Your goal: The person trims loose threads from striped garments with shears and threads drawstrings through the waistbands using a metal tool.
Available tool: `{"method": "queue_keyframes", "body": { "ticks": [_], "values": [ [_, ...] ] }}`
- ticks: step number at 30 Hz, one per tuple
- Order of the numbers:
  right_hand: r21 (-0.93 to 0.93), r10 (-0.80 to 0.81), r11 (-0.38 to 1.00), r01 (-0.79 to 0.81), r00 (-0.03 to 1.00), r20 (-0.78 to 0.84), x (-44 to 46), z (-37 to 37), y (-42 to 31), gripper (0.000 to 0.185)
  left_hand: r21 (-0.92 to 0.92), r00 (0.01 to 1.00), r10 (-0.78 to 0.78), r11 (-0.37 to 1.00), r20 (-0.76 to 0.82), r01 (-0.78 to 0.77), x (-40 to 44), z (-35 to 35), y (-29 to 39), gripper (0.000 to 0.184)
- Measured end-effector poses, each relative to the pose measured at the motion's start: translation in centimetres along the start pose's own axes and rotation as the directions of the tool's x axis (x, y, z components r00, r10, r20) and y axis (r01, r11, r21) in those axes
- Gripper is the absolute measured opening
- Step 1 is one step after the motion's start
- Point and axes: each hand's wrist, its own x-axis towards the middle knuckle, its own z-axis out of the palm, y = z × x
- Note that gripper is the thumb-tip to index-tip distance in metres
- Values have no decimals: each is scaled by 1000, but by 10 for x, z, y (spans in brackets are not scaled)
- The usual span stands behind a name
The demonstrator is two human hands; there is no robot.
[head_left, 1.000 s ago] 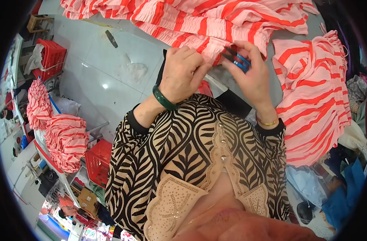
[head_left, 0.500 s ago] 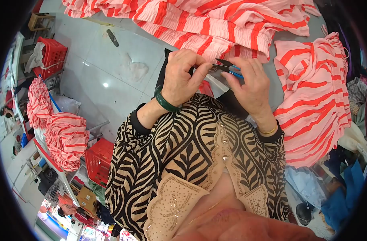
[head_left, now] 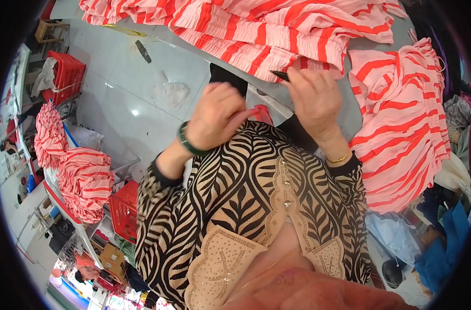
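My right hand [head_left: 314, 98] is closed round small dark-bladed snips [head_left: 280, 75], whose tips point left at the edge of the striped fabric [head_left: 235, 33]. Most of the snips is hidden by my fingers. Slightly blurred, my left hand [head_left: 214, 116] hangs over my lap, apart from the fabric, with its fingers curled and its thumb stretched to the right. Whether it holds anything is too blurred to tell. The pink and red gathered fabric lies on the grey table [head_left: 351, 93] beyond both hands.
Another striped piece [head_left: 400, 124] lies at the right, with blue cloth [head_left: 442, 253] below it. Striped bundles [head_left: 85, 183] rest at the left near red baskets [head_left: 67, 75]. A dark object [head_left: 142, 51] and a clear plastic piece [head_left: 175, 94] lie on the floor.
My left hand has moved down and left, away from the snips. My right hand has risen slightly and turned, so its fingers now cover the blue handles.
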Motion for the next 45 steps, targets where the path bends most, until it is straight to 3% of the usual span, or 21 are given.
{"method": "queue_keyframes", "body": {
  "ticks": [2, 3, 4, 5, 8, 11, 14, 18, 20, 22, 26, 28, 29, 32, 34, 36, 37, 38, 41, 44, 45],
  "values": [
    [129, 121, 985, -117, 992, -24, 0, -5, 10, 42, 321, 915, -276, 930, 293, 177, -54, -21, -26, 16],
    [212, 264, 940, -269, 963, 51, 2, -11, 11, 42, 618, 779, -542, 740, 316, 264, -79, -31, -37, 24],
    [283, 391, 865, -414, 910, 134, 8, -18, 11, 42, 835, 819, -563, 501, 113, 229, -90, -38, -30, 32],
    [336, 503, 764, -551, 835, 225, 14, -24, 10, 42, 884, 711, -703, 350, 30, 310, -94, -45, -27, 37],
    [195, 311, 906, -375, 904, 293, 31, -21, 14, 36, 511, 855, -491, 698, -169, 502, -89, -44, -25, 38],
    [113, 123, 980, -163, 947, 297, 32, 13, 26, 26, -87, 924, -296, 955, -242, 283, -43, -16, -6, 44],
    [97, 215, 960, -264, 912, 350, 44, 16, 26, 22, -510, 881, -471, 751, 33, 420, -9, -7, 20, 52],
    [358, 334, 747, -559, 783, 526, 59, -5, 38, 20, -872, 849, -511, 347, 132, 345, 7, 4, 28, 56],
    [588, 283, 527, -613, 779, 559, 69, -16, 38, 16, -940, 867, -455, 158, 203, 303, 18, 4, 32, 58],
    [556, 265, 578, -597, 782, 565, 72, -19, 34, 20, -957, 914, -319, 58, 251, 283, 34, 3, 29, 61],
    [481, 355, 680, -553, 822, 445, 69, -18, 16, 24, -939, 893, -298, -50, 338, 340, 54, 27, 9, 22],
    [520, 408, 717, -464, 884, 226, 59, -23, 4, 24, -952, 892, -396, 118, 216, 283, 65, 18, 24, 27],
    [642, 442, 596, -483, 864, 240, 46, -20, 4, 25, -933, 899, -400, 221, 180, 285, 67, 14, 20, 27],
    [290, 253, 923, -253, 967, 39, 30, -25, -2, 29, -829, 919, -389, 493, 60, 263, 78, 3, 18, 26],
    [64, 93, 994, -92, 995, -18, 28, -18, 17, 40, -737, 928, -371, 636, -35, 227, 91, 0, 20, 25],
    [-99, -57, 994, 53, 998, -35, 32, -19, 40, 43, -730, 943, -333, 641, 13, 236, 104, -9, 7, 22],
    [-28, -30, 999, 28, 998, -56, 40, -26, 44, 28, -747, 956, -293, 627, 34, 219, 108, -17, 2, 22],
    [179, 81, 979, -96, 993, 91, 48, -40, 46, 23, -763, 966, -253, 613, 55, 204, 112, -24, 0, 22],
    [592, 147, 604, -533, 805, 575, 64, -100, 53, 9, -688, 991, -121, 715, 53, 124, 125, -47, 21, 21],
    [810, 400, 173, -561, 791, 463, 56, -97, 87, 17, -587, 987, -88, 795, 137, 153, 152, -65, 29, 21],
    [790, 693, 40, -612, 587, 420, 70, -90, 75, 28, -518, 989, -87, 844, 120, 137, 166, -65, 23, 21]
  ]
}}
